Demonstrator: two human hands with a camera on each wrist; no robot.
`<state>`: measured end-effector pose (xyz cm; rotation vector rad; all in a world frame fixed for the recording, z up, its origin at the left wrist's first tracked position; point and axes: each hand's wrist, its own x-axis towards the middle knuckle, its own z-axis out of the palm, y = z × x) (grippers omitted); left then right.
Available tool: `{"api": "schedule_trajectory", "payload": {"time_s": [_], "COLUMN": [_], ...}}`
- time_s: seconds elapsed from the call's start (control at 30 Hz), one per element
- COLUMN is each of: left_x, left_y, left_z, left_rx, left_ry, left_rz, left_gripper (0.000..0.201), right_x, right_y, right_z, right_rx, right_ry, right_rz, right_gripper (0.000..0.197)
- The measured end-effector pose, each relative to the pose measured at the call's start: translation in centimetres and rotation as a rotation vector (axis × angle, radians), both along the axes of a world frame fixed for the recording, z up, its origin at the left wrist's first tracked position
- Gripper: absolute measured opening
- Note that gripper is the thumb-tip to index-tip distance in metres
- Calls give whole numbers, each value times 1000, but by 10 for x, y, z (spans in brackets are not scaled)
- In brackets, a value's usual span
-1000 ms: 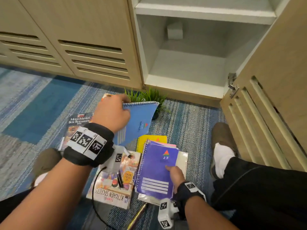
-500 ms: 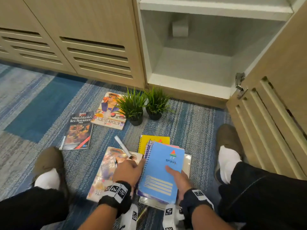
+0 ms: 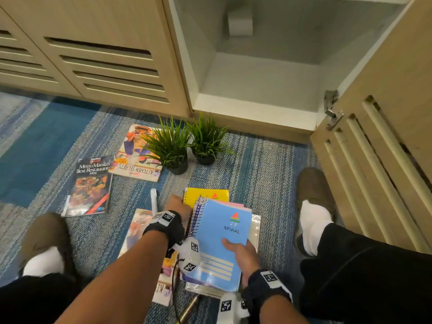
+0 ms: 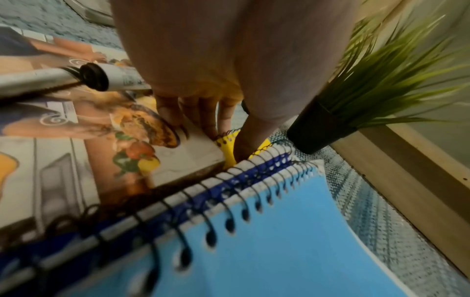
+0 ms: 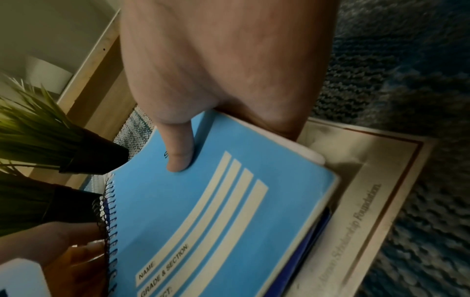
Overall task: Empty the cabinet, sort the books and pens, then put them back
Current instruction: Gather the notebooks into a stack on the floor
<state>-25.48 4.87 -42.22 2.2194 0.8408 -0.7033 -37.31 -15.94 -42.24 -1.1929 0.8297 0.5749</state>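
On the carpet my right hand (image 3: 243,253) grips the light-blue notebook (image 3: 222,249), hiding the stack beneath, while my left hand (image 3: 178,205), moved up, pinches the yellow notebook (image 3: 205,194).

I counted two potted plants (image 3: 171,148), three cookery books (image 3: 90,185), four spiral notebooks (image 3: 222,244) and one white marker (image 3: 153,200).

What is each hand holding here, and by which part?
Right hand grips the light blue notebook by its lower edge, thumb on the cover. Left hand pinches the yellow notebook at its spiral corner.
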Motion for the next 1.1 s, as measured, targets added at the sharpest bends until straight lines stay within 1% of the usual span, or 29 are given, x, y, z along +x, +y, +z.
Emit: {"api": "schedule_trajectory", "payload": {"time_s": [0.1,0.17,0.23,0.27,0.33,0.43,0.5,0.57,0.63,0.67,0.7,0.77,0.8,0.83,0.87,0.9,0.93,0.97,1.0,1.03,1.1], "left_x": [2,-2,-9,-13,-18,-22,-20,-15,-11,-12,-14,-24,-31,-38,-46,-55,-64,-70,-73,-77,-79], "left_y": [-1,-5,-7,-7,-7,-5,3,8,6,1,-4,-18,-26,-34,-42,-47,-50,-49,-47,-43,-37], "left_z": [11,26,46,55,82,132,158,180,194,194,191,169,156,142,130,121,114,110,107,104,101], "left_rx": [5,50,137,151,89,-21,-107,-195,-331,-370,-387,-367,-381,-421,-450,-433,-388,-335,-349,-410,-554], "left_ry": [39,30,-49,-132,-308,-504,-596,-622,-570,-522,-489,-387,-329,-261,-187,-104,-40,-8,1,0,-19], "left_rz": [-106,-164,-212,-220,-199,-185,-129,-80,-63,-60,-58,-69,-85,-91,-125,-213,-306,-381,-376,-338,-219], "left_gripper": [33,37,39,40,43,48,52,50,31,25,22,22,29,38,44,47,49,50,50,49,50], "right_x": [0,-5,-11,-13,-15,-10,-6,-4,-4,-3,-3,-1,-1,-1,-2,-3,-4,-5,-3,-4,-5], "right_y": [-1,-3,-8,-11,-17,-22,-20,-18,-16,-15,-15,-17,-19,-22,-25,-27,-29,-29,-28,-26,-26], "right_z": [0,-4,-8,-11,-11,-2,3,8,13,12,12,16,14,17,16,18,16,22,24,22,14], "right_rx": [1,-25,-37,-34,-45,-72,-81,-100,-99,-82,-61,40,113,201,281,341,381,381,348,304,145], "right_ry": [0,4,30,48,65,69,77,67,59,51,45,71,81,93,94,94,96,80,69,60,43], "right_rz": [-7,-19,-56,-86,-129,-137,-133,-115,-108,-117,-130,-192,-212,-233,-248,-238,-227,-193,-165,-111,-38], "right_gripper": [23,23,24,24,24,23,23,23,23,24,31,63,77,83,84,85,83,77,68,63,62]}}
